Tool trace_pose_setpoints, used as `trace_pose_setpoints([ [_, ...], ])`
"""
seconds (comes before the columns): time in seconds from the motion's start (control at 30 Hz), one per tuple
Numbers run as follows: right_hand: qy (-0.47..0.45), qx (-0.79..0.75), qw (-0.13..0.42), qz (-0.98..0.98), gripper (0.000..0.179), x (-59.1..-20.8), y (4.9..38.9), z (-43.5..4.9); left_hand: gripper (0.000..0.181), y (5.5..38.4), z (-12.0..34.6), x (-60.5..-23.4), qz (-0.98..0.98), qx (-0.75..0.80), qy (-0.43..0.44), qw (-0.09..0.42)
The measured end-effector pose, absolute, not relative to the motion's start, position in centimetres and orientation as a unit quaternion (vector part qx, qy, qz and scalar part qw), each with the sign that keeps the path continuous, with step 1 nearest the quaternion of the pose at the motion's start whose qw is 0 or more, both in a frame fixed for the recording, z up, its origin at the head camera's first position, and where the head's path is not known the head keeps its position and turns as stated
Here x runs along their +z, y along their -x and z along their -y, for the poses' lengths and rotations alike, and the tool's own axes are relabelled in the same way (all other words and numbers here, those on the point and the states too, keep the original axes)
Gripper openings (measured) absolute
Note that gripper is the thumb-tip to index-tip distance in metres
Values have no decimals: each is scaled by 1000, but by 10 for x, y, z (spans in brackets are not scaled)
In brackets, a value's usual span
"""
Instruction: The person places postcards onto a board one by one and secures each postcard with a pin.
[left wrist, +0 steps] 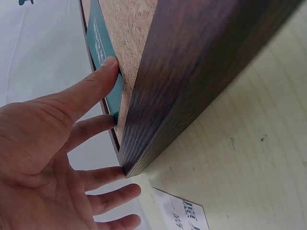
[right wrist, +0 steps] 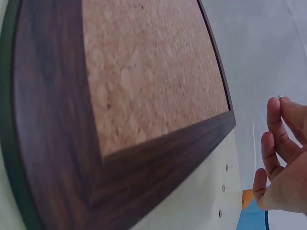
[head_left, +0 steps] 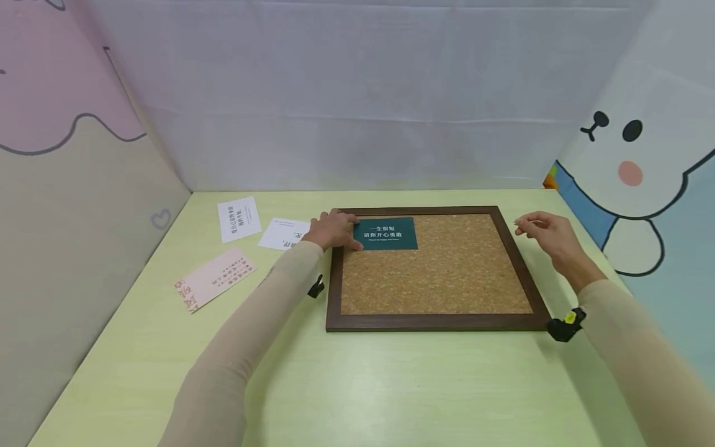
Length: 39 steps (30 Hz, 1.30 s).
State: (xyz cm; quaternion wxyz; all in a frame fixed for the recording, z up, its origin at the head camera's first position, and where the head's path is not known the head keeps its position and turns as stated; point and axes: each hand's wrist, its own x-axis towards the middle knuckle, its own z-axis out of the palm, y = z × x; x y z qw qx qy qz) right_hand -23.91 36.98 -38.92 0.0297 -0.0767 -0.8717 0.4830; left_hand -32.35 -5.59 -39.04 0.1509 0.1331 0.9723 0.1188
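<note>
- Pale green table (head_left: 402, 385), with a creased white sheet (head_left: 391, 124) behind and cartoon-printed panels (head_left: 659, 192) at both sides.
- White print on the green card (head_left: 386, 233) reads "一生很短 请你开心勇敢", with a tiny line beneath; two white cards (head_left: 239, 219) and a pink card (head_left: 215, 278) at left carry smaller print.
- The green card lies at the far left of the brown-framed corkboard (head_left: 436, 279).
- Left hand (head_left: 332, 230): fingers extended, thumb on the green card's left end, a fingertip by its far corner.
- Right hand (head_left: 550, 239), right of the corkboard, pinches a tiny pale piece (right wrist: 280, 97), hard to identify; three pins (right wrist: 224, 188) lie on the table nearby.
</note>
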Motion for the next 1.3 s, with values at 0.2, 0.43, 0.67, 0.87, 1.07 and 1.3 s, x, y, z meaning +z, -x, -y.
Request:
trace_pose_setpoints([
  [0.2, 69, 483, 39, 872, 48, -389, 251, -353, 73, 323, 56, -389, -972, 121, -134, 153],
  [0.43, 61, 456, 15, 888, 48, -387, 269, -320, 73, 323, 57, -388, -972, 110, -137, 154],
  [0.67, 5, 446, 11, 895, 39, -388, 290, -288, 73, 323, 57, -388, -975, 105, -132, 147],
  [0.87, -19, 448, -11, 894, 35, -393, 303, -261, 74, 323, 53, -388, -975, 106, -131, 146],
  [1.07, -1, 450, -50, 892, 35, -396, 313, -235, 74, 321, 52, -387, -976, 99, -134, 141],
  [1.3, -8, 383, -50, 922, 34, -400, 321, -215, 75, 323, 53, -389, -977, 98, -131, 140],
])
